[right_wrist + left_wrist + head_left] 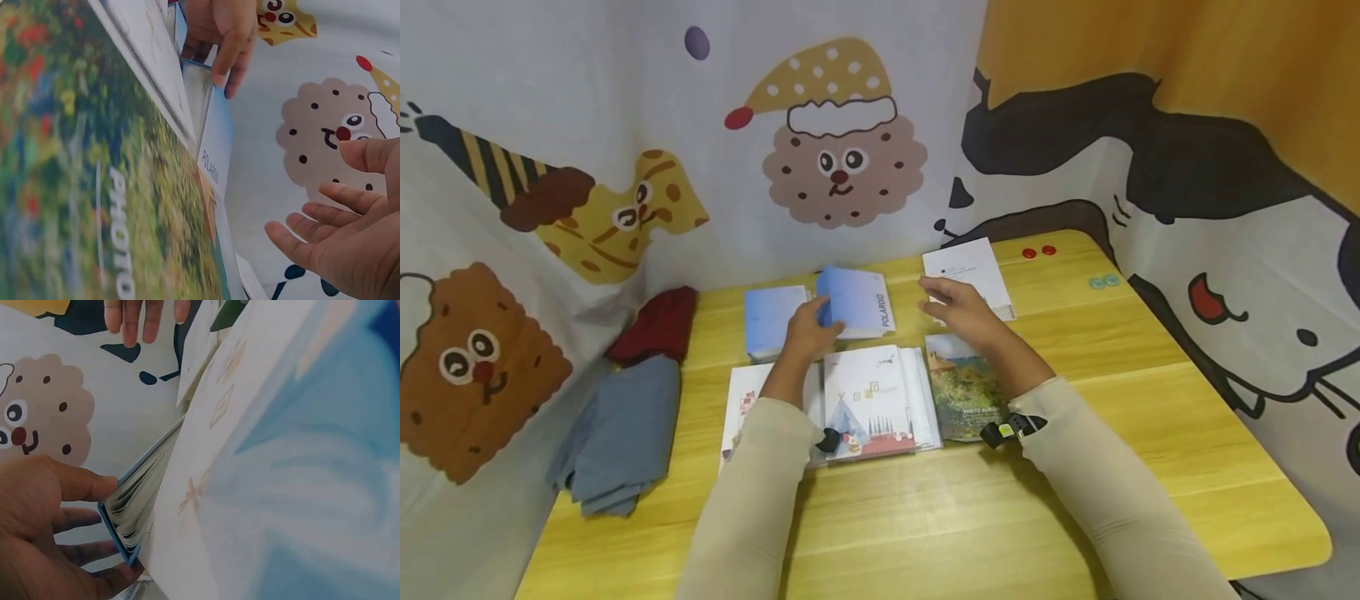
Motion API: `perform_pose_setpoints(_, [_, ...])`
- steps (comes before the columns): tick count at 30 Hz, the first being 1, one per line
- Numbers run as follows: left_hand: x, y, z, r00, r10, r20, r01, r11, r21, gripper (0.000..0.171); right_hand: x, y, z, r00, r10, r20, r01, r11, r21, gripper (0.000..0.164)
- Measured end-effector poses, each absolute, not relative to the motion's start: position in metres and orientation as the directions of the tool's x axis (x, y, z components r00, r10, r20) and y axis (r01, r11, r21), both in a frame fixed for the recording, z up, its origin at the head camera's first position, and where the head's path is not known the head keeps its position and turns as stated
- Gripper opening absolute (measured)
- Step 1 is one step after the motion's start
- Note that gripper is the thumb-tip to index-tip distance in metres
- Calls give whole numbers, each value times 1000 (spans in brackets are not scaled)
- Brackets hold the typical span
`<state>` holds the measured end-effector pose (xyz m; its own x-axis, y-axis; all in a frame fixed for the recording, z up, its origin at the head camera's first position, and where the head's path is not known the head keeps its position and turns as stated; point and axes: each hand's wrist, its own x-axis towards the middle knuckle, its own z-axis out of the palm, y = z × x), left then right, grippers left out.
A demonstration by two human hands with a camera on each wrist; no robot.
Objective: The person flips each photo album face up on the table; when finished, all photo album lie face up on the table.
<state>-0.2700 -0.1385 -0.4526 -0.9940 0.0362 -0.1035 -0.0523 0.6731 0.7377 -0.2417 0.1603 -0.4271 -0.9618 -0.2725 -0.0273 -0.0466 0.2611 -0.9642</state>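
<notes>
In the head view my left hand (811, 330) grips the left end of a blue photo album (861, 303) marked POLAROID. Seen from the left wrist, the thumb lies on one side of the album's edge (134, 500) and the fingers reach round the other, with page edges between the covers. My right hand (958, 307), holding nothing, is over the near left part of a white booklet (976, 265); the right wrist view shows its fingers (331, 215) spread and relaxed. Another blue album (766, 315) lies just left of the left hand.
Nearer me lie an album with a tent drawing (868, 404), a white album (737, 408) partly under the left forearm, and a landscape photo album (958, 392). Folded grey cloth (632, 433) and dark red cloth (658, 323) sit at left. Red discs (1030, 253) and light-blue discs (1097, 284) lie at right.
</notes>
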Motion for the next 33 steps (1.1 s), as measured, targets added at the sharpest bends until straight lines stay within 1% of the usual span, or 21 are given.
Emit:
perform_pose_setpoints(3, [-269,-140,-453,-994,43,-103,-45,687,725,72,-242,167,-428,-963,-268,-30,-48,278,-959,63])
perform_pose_setpoints(7, [-269,-139,-451,-996,62,-56,3,698,717,73,-244,178,-425,-971,-237,-13,-58,292,-955,61])
perform_pose_setpoints(11, [-266,-133,-444,-997,79,-10,48,691,721,74,-247,190,-421,-979,-202,10,-71,298,-952,59])
perform_pose_setpoints(15, [-263,-121,-433,-992,124,3,89,693,715,76,-251,205,-420,-986,-165,21,-78,344,-936,60])
perform_pose_setpoints(20, [-263,-100,-426,-983,183,-17,128,750,649,81,-253,218,-423,-994,-109,14,-59,422,-904,61])
perform_pose_setpoints(25, [-261,-76,-425,-978,195,-75,109,781,614,83,-256,226,-430,-998,-58,-1,-26,463,-886,61])
perform_pose_setpoints(28, [-260,-60,-423,-973,208,-98,106,783,613,83,-257,232,-434,-998,-52,18,-41,489,-871,62])
perform_pose_setpoints(33, [-259,-34,-427,-956,265,-126,123,753,646,80,-257,251,-443,-999,-32,11,-26,525,-850,62])
